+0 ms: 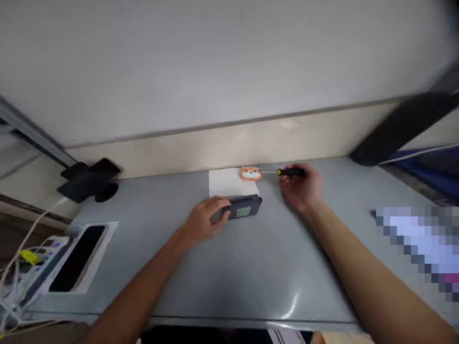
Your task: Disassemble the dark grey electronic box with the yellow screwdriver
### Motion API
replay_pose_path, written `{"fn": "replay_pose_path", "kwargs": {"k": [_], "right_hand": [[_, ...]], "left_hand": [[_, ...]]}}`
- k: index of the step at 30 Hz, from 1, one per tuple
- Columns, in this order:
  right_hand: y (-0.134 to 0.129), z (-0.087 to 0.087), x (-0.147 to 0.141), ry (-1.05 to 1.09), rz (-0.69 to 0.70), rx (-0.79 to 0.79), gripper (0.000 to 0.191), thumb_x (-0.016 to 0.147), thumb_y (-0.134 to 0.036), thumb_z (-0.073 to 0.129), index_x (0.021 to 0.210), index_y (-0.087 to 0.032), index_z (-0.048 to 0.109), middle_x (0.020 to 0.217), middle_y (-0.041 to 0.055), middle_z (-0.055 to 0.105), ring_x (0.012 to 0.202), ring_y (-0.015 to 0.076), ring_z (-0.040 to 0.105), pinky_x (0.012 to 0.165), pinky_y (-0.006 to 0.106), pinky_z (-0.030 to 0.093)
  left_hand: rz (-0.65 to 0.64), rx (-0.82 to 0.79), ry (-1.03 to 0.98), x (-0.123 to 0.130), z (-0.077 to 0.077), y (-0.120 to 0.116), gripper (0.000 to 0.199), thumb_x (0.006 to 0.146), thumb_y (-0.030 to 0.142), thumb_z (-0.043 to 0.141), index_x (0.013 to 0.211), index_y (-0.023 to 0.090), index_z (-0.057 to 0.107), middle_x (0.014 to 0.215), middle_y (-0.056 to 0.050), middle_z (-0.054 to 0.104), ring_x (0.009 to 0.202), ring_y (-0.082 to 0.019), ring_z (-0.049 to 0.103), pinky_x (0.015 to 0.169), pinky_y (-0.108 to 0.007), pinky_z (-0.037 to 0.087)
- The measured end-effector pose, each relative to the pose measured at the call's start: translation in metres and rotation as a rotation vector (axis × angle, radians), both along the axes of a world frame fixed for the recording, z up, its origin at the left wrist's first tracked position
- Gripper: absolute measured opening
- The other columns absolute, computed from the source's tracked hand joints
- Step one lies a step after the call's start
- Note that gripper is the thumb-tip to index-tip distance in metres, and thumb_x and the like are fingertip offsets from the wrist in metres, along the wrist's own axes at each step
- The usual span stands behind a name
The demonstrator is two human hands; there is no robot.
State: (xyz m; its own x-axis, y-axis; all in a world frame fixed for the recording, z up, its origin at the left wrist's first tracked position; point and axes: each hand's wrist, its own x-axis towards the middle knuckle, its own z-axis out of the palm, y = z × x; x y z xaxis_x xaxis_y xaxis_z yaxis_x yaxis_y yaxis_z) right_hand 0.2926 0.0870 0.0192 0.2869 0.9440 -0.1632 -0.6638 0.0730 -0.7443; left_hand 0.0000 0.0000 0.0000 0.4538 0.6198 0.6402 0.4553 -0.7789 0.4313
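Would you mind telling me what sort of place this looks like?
Probably an electronics repair or assembly bench: the left hand steadies a small black device box on a grey worktable, the right hand holds a screwdriver, and a power strip sits at the left.

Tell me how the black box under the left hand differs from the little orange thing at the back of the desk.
The black box is dark, long and rectangular; the orange thing is small, rounded and bright, with a white patch. The left hand grips one end of the box; no hand touches the orange thing, though the right hand holds a screwdriver pointing at it. Both lie at the edges of the white sheet on the grey desk.
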Motion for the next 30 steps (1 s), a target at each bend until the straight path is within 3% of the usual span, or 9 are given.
{"fn": "replay_pose_path", "kwargs": {"k": [7,11,15,20,24,27,30], "right_hand": [[0.001,-0.008,-0.003,-0.053,0.068,-0.003,0.006,0.074,-0.022,0.062,0.073,-0.018,0.058,0.071,0.0004,0.062,0.049,0.0093,0.051,0.042,0.023,0.041],[0.000,-0.004,-0.006,-0.068,0.062,-0.002,0.006,0.074,-0.022,0.062,0.072,-0.018,0.059,0.070,0.0004,0.062,0.049,0.0095,0.052,0.041,0.023,0.041],[-0.003,0.004,-0.008,-0.111,0.025,-0.010,0.006,0.073,-0.021,0.063,0.069,-0.018,0.062,0.071,0.0008,0.063,0.050,0.0095,0.052,0.041,0.022,0.042],[-0.004,0.008,-0.010,-0.154,-0.023,0.016,0.010,0.072,-0.023,0.064,0.064,-0.018,0.062,0.065,0.0001,0.060,0.055,0.0101,0.053,0.042,0.021,0.042],[-0.009,0.009,-0.007,-0.368,-0.068,0.148,0.020,0.076,-0.029,0.062,0.059,-0.019,0.063,0.059,0.0008,0.057,0.052,0.0112,0.050,0.041,0.024,0.037],[-0.022,0.020,-0.002,-0.613,-0.051,0.299,0.031,0.080,-0.030,0.060,0.051,-0.020,0.061,0.052,0.0011,0.051,0.049,0.0120,0.045,0.041,0.027,0.030],[-0.042,0.037,-0.004,-0.878,0.070,0.490,0.037,0.081,-0.024,0.059,0.045,-0.020,0.056,0.047,0.0007,0.045,0.050,0.0122,0.042,0.046,0.030,0.027]], "left_hand": [[0.033,-0.071,-0.027,0.005,-0.002,-0.002,0.014,0.098,0.021,0.057,0.113,0.023,0.058,0.104,-0.004,0.073,0.087,-0.014,0.070,0.082,-0.028,0.057],[0.146,-0.101,-0.018,0.005,-0.002,-0.006,0.022,0.097,0.026,0.061,0.118,0.024,0.056,0.103,-0.003,0.073,0.087,-0.015,0.070,0.083,-0.029,0.057],[0.133,-0.106,-0.002,0.005,-0.004,-0.007,0.018,0.098,0.025,0.058,0.116,0.023,0.057,0.104,-0.003,0.073,0.089,-0.015,0.069,0.085,-0.029,0.056],[0.176,-0.338,-0.081,0.001,-0.007,-0.002,0.017,0.102,0.032,0.053,0.114,0.023,0.060,0.097,-0.002,0.071,0.084,-0.014,0.068,0.074,-0.025,0.054],[0.149,-0.487,-0.008,0.003,-0.007,0.003,0.020,0.104,0.037,0.051,0.113,0.024,0.064,0.096,-0.001,0.070,0.081,-0.014,0.065,0.070,-0.026,0.051],[0.165,-0.445,0.050,0.005,-0.007,0.006,0.020,0.104,0.035,0.052,0.111,0.024,0.067,0.099,-0.003,0.068,0.088,-0.016,0.064,0.078,-0.030,0.051],[0.142,-0.368,0.061,0.006,-0.007,0.009,0.016,0.103,0.030,0.055,0.105,0.023,0.068,0.100,-0.004,0.069,0.098,-0.019,0.063,0.090,-0.036,0.050]]}}
